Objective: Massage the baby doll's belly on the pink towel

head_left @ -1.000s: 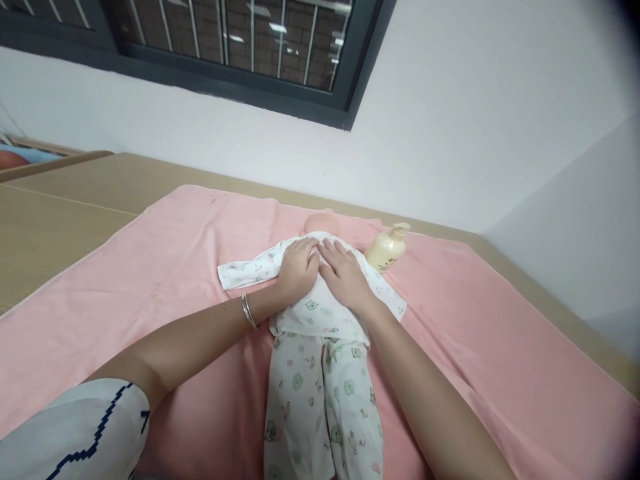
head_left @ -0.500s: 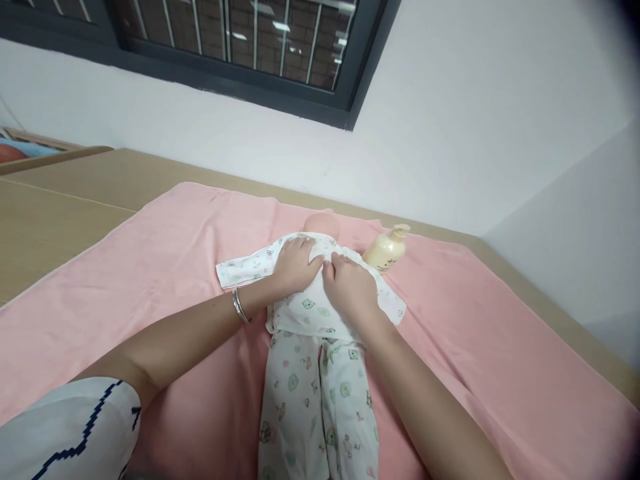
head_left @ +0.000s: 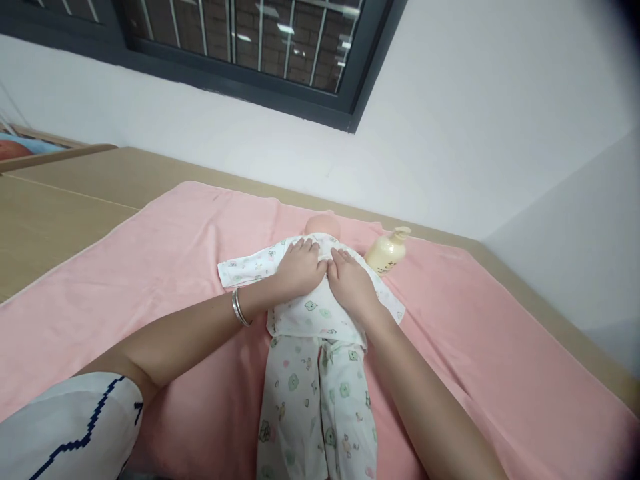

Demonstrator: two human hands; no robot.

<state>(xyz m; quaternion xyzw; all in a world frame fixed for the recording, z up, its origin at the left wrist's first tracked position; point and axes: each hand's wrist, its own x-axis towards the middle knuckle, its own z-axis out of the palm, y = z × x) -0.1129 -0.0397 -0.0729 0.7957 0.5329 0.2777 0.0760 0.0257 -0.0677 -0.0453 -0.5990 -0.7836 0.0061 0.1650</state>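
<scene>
A doll in a white printed top and matching trousers lies stretched out, its round bare head at the far end. My left hand rests flat on the upper part of its torso, fingers pointing away from me. Beside it, my right hand lies on the other half of the torso with its fingers extended. The two thumbs nearly meet at the middle. Neither hand grips anything. Whether the doll lies face down or face up, I cannot tell.
Under the doll a pink blanket covers a wooden surface. A cream pump bottle stands close to the doll's right-hand shoulder. Behind are a white wall and a dark-framed window.
My right hand's fingers, more curled before, are now straighter and flatter on the top. My left hand has shifted slightly, staying on the doll. The view has moved a little.
</scene>
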